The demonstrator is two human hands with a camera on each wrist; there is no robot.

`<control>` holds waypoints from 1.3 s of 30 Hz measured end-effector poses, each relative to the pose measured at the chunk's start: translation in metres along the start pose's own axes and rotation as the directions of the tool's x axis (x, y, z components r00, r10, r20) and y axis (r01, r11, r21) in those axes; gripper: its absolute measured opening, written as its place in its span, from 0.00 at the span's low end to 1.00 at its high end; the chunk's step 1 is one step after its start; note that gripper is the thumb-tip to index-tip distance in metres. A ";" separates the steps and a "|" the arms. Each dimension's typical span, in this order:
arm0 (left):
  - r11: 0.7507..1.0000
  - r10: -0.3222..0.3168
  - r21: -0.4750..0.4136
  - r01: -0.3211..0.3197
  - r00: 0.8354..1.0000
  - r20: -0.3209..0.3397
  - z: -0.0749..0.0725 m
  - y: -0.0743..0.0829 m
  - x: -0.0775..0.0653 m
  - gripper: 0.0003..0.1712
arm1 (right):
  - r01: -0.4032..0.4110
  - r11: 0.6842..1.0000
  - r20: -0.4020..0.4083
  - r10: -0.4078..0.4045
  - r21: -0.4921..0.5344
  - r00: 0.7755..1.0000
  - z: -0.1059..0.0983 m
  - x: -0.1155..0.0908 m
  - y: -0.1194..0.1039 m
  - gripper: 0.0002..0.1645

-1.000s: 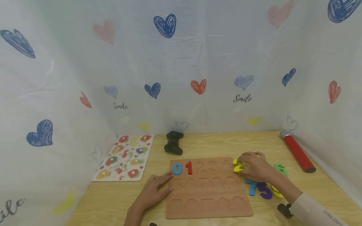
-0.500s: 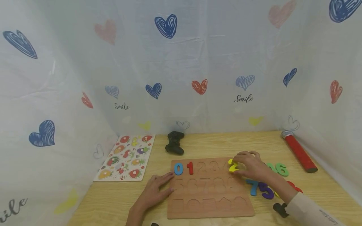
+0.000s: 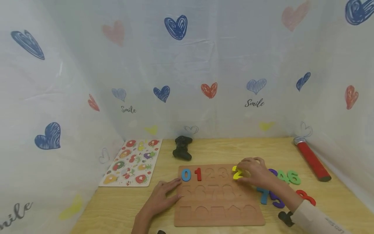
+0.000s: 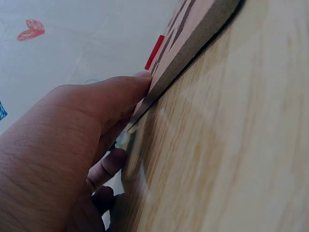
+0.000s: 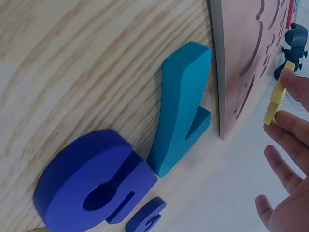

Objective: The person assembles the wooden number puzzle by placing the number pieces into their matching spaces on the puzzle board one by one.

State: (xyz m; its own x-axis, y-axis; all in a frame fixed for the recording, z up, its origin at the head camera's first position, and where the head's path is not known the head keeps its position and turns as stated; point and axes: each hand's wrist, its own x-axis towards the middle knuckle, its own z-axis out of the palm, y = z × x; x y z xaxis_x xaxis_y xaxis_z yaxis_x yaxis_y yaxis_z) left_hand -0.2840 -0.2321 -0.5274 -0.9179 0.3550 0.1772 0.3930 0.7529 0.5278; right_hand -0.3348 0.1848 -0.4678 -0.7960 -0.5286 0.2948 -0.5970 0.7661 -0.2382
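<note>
Tabletop carries the number board, left hand touching its left edge, grip wide, right hand grip narrow, pinching yellow 2 above the top row's right end, blue 0 and red 1 at its left.

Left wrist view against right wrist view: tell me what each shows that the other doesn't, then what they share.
Only the left wrist view shows the left hand, at the edge of the board, and a red heart on the curtain.

Only the right wrist view shows the right hand pinching the yellow 2, plus the blue 7, the purple 5 and another purple piece.

Both show the board, the table, the curtain and something red on the board.
</note>
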 end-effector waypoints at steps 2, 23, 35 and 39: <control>1.000 -0.004 -0.002 0.004 1.000 0.006 -0.001 0.001 0.000 0.32 | 0.000 1.000 0.002 0.000 0.003 1.000 0.003 0.001 -0.001 0.21; 0.999 0.035 -0.006 -0.035 0.999 -0.030 0.002 -0.002 0.000 0.31 | 0.068 0.996 0.000 -0.069 -0.061 0.998 0.014 0.018 -0.017 0.20; 1.000 -0.004 -0.006 0.005 1.000 0.009 0.001 -0.001 0.001 0.32 | 0.048 0.997 0.040 -0.045 -0.063 0.998 0.022 0.028 -0.023 0.20; 1.000 0.012 0.005 -0.012 1.000 -0.002 0.001 0.000 0.001 0.32 | 0.062 0.996 0.037 -0.059 -0.065 0.998 0.025 0.031 -0.024 0.20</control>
State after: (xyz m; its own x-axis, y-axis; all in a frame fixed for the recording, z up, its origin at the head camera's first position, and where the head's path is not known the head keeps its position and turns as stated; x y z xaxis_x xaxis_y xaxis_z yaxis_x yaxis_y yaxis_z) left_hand -0.2847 -0.2313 -0.5281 -0.9134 0.3624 0.1853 0.4040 0.7517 0.5212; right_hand -0.3475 0.1413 -0.4759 -0.7622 -0.5864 0.2741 -0.6373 0.7541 -0.1588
